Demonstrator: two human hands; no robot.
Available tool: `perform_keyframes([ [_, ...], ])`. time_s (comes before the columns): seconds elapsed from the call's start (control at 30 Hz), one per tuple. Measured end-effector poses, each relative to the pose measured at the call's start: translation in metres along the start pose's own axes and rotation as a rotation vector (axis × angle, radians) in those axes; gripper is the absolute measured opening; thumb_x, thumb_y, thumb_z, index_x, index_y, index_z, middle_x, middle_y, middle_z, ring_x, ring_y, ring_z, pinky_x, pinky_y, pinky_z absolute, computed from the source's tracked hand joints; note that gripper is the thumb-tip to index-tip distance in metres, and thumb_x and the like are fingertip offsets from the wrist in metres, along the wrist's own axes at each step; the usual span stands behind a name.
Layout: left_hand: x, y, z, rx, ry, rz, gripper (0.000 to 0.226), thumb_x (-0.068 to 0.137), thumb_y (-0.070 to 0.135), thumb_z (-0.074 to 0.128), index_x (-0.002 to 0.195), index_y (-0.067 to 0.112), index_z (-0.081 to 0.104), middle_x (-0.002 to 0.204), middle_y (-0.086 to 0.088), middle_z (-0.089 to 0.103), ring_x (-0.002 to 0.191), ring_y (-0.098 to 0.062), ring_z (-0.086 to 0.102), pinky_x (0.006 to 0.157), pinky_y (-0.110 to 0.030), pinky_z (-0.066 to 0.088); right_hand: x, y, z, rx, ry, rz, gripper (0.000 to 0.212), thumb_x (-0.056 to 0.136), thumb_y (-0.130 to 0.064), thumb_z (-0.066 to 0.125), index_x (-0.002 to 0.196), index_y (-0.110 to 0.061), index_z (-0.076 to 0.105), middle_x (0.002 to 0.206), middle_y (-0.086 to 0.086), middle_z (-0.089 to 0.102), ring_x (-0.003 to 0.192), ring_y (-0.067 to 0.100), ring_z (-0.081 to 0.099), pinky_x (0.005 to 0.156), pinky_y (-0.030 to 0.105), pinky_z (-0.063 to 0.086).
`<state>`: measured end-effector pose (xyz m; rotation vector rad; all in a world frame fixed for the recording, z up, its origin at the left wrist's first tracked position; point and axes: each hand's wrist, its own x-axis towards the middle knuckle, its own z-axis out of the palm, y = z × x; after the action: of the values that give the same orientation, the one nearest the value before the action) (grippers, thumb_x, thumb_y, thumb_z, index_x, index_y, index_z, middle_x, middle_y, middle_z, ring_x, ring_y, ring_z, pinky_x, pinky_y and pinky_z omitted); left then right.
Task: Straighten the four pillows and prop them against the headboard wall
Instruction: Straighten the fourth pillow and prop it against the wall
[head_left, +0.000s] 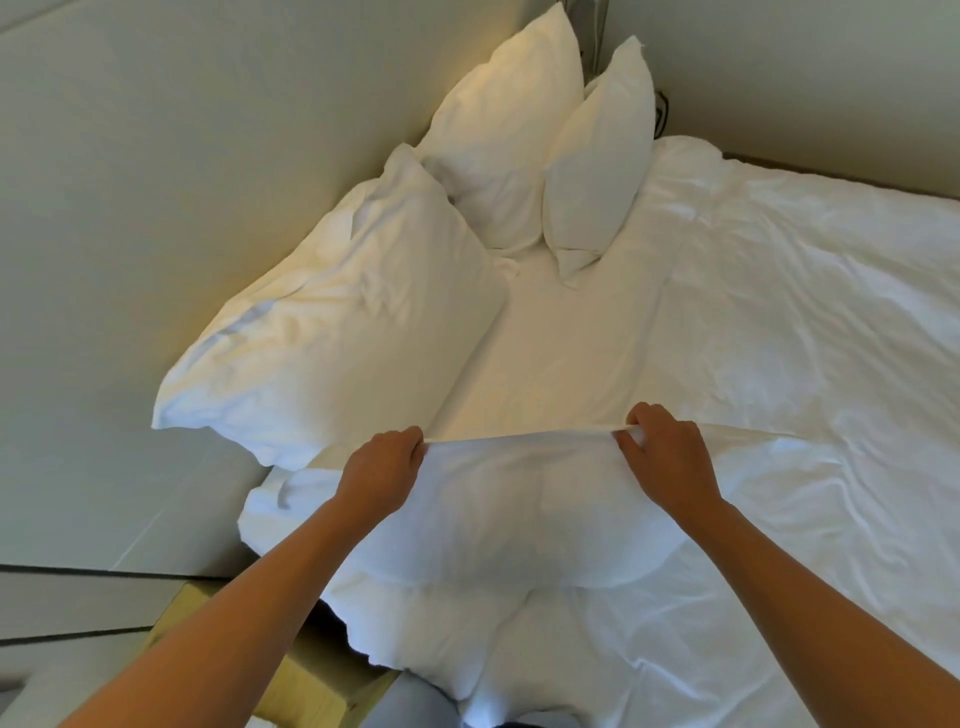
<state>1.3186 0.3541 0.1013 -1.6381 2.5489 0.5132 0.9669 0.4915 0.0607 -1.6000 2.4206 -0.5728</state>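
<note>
- The bed (779, 312) carries a rumpled white duvet and sits in a corner of pale walls; the headboard wall (182, 182) runs along its pillow end.
- Three pillows stand at that wall: a large pillow (337, 332) leans nearest, a back pillow (498, 135) stands upright behind it, and a small pillow (597, 171) stands just beside that one, toward the corner.
- Bare sheet lies open between the large pillow and the duvet.
- The fourth pillow (493, 519) lies at the bed's near edge; the left hand (382, 467) and right hand (665, 452) each pinch its far edge, their grip closed on cloth.
- A yellowish stand (311, 670) sits below the near edge.
</note>
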Motion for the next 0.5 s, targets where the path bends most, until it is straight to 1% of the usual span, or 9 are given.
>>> perform_keyframes([
  [0.07,0.000,0.002,0.004,-0.060,-0.006,-0.031,0.027,0.107,0.032,0.039,0.094,0.013,0.053,0.071,-0.005,0.061,0.065,-0.030,0.059,0.063,-0.042,0.053,0.003,0.006,0.001,-0.053,0.007,-0.031,0.017,0.098,-0.029,0.064,0.090,-0.021,0.051,0.078,-0.001,0.060,0.062,0.028,0.056,0.078,0.038,0.047],
  [0.1,-0.001,0.002,0.006,-0.082,-0.013,-0.041,0.026,0.108,0.032,0.039,0.094,0.013,0.052,0.070,-0.006,0.060,0.063,-0.030,0.059,0.062,-0.042,0.053,0.004,0.008,0.001,-0.068,0.006,-0.045,0.021,0.098,-0.025,0.064,0.086,-0.021,0.047,0.072,-0.003,0.055,0.060,0.026,0.053,0.079,0.038,0.047],
  [0.13,-0.002,0.001,0.008,-0.094,-0.024,-0.046,0.025,0.107,0.033,0.040,0.095,0.014,0.052,0.070,-0.006,0.061,0.063,-0.031,0.060,0.062,-0.043,0.053,0.005,0.010,0.002,-0.068,-0.001,-0.059,0.025,0.097,-0.022,0.064,0.082,-0.021,0.043,0.068,-0.004,0.049,0.059,0.024,0.049,0.074,0.036,0.046],
  [0.17,-0.002,0.001,0.009,-0.102,-0.035,-0.052,0.024,0.107,0.033,0.043,0.096,0.014,0.052,0.071,-0.006,0.062,0.065,-0.031,0.062,0.063,-0.042,0.053,0.008,0.011,0.001,-0.053,-0.016,-0.065,0.029,0.097,-0.021,0.064,0.080,-0.020,0.041,0.065,-0.005,0.045,0.058,0.022,0.045,0.065,0.034,0.042],
  [0.23,-0.002,-0.003,0.011,-0.115,-0.037,-0.065,0.018,0.104,0.032,0.050,0.100,0.015,0.056,0.079,-0.006,0.067,0.072,-0.033,0.065,0.067,-0.040,0.055,0.013,0.012,0.001,0.001,-0.070,-0.057,0.030,0.100,-0.026,0.060,0.080,-0.019,0.039,0.066,-0.004,0.042,0.056,0.017,0.042,0.053,0.030,0.033],
  [0.3,0.001,-0.007,0.011,-0.110,-0.028,-0.073,0.017,0.103,0.028,0.051,0.102,0.015,0.062,0.087,-0.007,0.070,0.079,-0.034,0.067,0.071,-0.039,0.056,0.020,0.013,-0.001,0.029,-0.130,-0.049,0.024,0.101,-0.033,0.056,0.085,-0.020,0.044,0.072,-0.004,0.048,0.059,0.014,0.048,0.054,0.027,0.034],
  [0.37,0.004,-0.012,0.009,-0.088,-0.017,-0.077,0.025,0.104,0.026,0.046,0.092,0.012,0.063,0.081,-0.009,0.069,0.076,-0.035,0.065,0.067,-0.039,0.053,0.024,0.013,-0.002,0.008,-0.158,-0.061,0.022,0.101,-0.034,0.058,0.085,-0.019,0.057,0.078,-0.004,0.054,0.065,0.019,0.057,0.060,0.028,0.039],
  [0.43,0.006,-0.016,0.006,-0.086,0.002,-0.082,0.030,0.106,0.026,0.044,0.084,0.011,0.058,0.074,-0.010,0.065,0.069,-0.034,0.061,0.061,-0.038,0.048,0.027,0.011,-0.004,-0.013,-0.128,-0.091,0.023,0.099,-0.029,0.064,0.080,-0.015,0.068,0.080,-0.002,0.060,0.064,0.024,0.063,0.063,0.029,0.040],
  [0.5,0.006,-0.017,0.003,-0.087,0.030,-0.089,0.031,0.107,0.026,0.042,0.081,0.014,0.053,0.069,-0.009,0.061,0.063,-0.032,0.058,0.057,-0.036,0.043,0.032,0.008,-0.008,-0.003,-0.083,-0.090,0.019,0.097,-0.025,0.069,0.084,-0.013,0.075,0.080,0.001,0.070,0.065,0.027,0.068,0.065,0.031,0.047],
])
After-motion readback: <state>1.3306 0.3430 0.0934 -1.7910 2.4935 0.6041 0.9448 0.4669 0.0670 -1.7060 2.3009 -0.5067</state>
